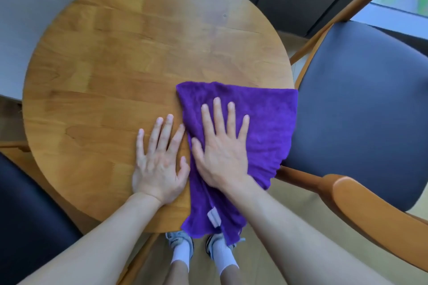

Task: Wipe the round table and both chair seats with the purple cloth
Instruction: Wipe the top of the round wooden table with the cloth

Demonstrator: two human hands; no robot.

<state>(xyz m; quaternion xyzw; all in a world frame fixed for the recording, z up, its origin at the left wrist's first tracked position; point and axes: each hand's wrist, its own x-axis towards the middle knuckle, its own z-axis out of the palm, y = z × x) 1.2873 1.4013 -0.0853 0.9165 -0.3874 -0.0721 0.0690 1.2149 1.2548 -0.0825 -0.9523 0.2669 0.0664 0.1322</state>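
Both hands lie flat, fingers straight: the right hand (222, 150) presses the cloth (261, 127), the left hand (159, 164) rests on bare surface (115, 65) beside it. Soft and limp, the cloth overhangs the near-right edge; palm pressure should steer it. Open wood lies ahead and left; a chair seat (361, 99) crowds the right.

One table (115, 65), two chairs (361, 99), one cloth (266, 122).

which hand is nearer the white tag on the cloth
Right. The right hand presses flat on the purple cloth just above the white tag; the left hand rests on bare table.
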